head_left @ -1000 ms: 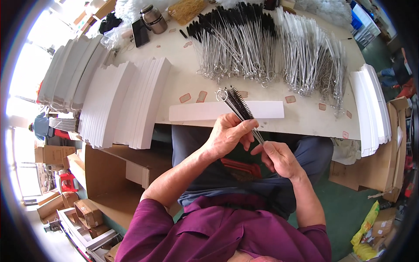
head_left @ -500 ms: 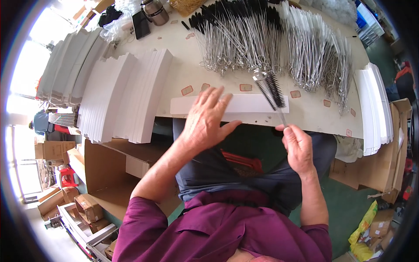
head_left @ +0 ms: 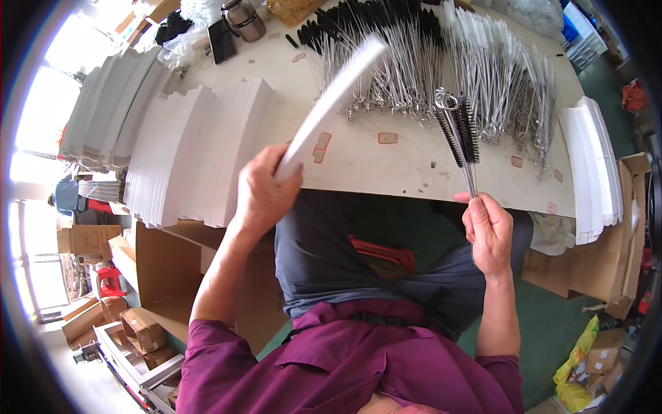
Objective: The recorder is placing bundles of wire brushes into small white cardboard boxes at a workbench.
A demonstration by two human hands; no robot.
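My left hand point(head_left: 263, 192) is closed round one end of a long, narrow white paper box point(head_left: 332, 98), raised at a slant above the table and blurred by motion. Pinched in the fingers of my right hand point(head_left: 491, 233) is a small bundle of wire straw brushes point(head_left: 459, 134). Their black bristles and looped ends point away from me, over the table's front edge. Beyond both hands lies a wide pile of black-bristled wire brushes point(head_left: 396, 65). To its right spreads a pile of white-bristled wire brushes point(head_left: 502, 79).
White boxes point(head_left: 200, 148) are stacked at the table's left, and more white boxes point(head_left: 593, 169) stand at the right edge. A phone point(head_left: 222, 41) and a steel flask point(head_left: 244, 21) sit at the back left. Cardboard cartons point(head_left: 162, 276) flank my legs.
My left hand has picked the white box up off the table and tilted it, moving left. My right hand has shifted slightly right with the brushes.
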